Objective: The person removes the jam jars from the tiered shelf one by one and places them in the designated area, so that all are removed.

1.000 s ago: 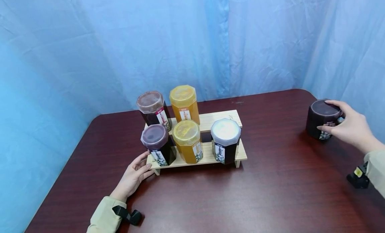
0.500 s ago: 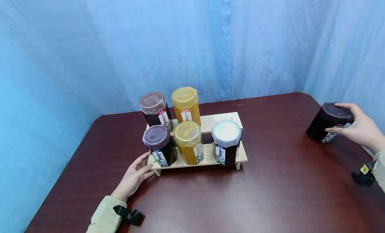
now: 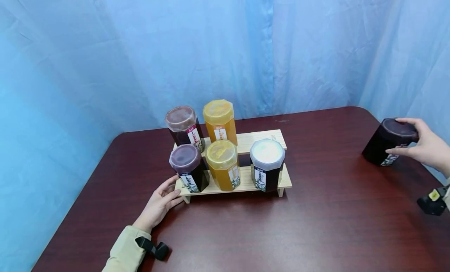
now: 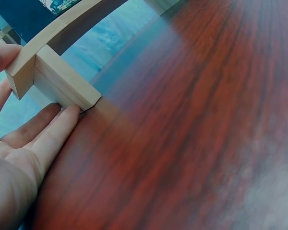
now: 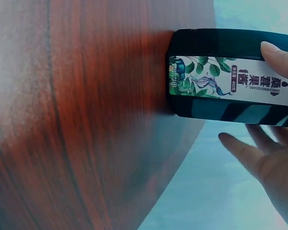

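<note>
A two-step wooden rack [image 3: 258,141] stands on the table with several faceted jars on it. At its left end my left hand [image 3: 159,205] holds the lower step's corner, and in the left wrist view its other fingers [image 4: 57,132] touch the rack's leg [image 4: 62,79]. Far to the right, my right hand [image 3: 429,147] grips a dark jam jar [image 3: 377,145] near its lid. In the right wrist view the thumb [image 5: 278,60] presses by the white label [image 5: 206,76], and the jar's base meets the tabletop. The far side of that jar is hidden.
On the lower step stand a purple-lidded jar [image 3: 191,178], a yellow jar [image 3: 225,174] and a white-lidded dark jar [image 3: 268,174]. A brown-lidded jar [image 3: 181,131] and a yellow jar [image 3: 221,123] stand behind. Blue curtains [image 3: 197,49] hang beyond the table [image 3: 323,209].
Across the frames my right hand and the upper part of the dark jam jar have shifted right, and the jar looks more slanted. The left hand stays on the rack. The head view has shifted slightly.
</note>
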The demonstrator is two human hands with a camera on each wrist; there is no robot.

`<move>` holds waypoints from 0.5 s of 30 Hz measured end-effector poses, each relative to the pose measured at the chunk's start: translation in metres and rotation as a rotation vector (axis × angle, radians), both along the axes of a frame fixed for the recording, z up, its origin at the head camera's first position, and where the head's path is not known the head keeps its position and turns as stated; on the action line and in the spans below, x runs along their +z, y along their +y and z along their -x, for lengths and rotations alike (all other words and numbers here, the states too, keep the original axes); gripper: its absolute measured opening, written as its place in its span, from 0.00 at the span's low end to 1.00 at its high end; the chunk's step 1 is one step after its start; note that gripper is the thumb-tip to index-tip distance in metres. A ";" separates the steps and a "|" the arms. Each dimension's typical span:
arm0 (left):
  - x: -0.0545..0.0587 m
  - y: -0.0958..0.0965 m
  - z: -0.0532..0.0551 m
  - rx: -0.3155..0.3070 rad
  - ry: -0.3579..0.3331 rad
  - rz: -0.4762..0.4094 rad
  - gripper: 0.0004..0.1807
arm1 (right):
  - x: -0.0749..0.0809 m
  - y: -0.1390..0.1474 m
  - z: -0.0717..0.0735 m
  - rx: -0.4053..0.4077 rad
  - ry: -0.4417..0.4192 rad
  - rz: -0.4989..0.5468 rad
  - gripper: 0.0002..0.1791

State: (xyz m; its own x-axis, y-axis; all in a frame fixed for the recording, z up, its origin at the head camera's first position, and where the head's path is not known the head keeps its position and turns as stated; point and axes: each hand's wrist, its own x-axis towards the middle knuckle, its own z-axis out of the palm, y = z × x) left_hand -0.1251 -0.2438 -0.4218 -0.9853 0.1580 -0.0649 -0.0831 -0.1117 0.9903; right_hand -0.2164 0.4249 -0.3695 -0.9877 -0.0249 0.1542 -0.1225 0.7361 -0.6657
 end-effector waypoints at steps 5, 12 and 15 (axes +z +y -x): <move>0.000 0.000 0.000 -0.005 0.005 -0.011 0.23 | 0.004 -0.002 -0.002 -0.011 -0.011 -0.042 0.51; 0.000 0.000 0.001 -0.016 0.012 -0.027 0.23 | 0.017 -0.007 -0.006 -0.105 -0.019 -0.166 0.49; -0.001 -0.001 0.000 -0.017 0.014 -0.025 0.24 | 0.021 -0.008 -0.006 -0.112 0.012 -0.199 0.46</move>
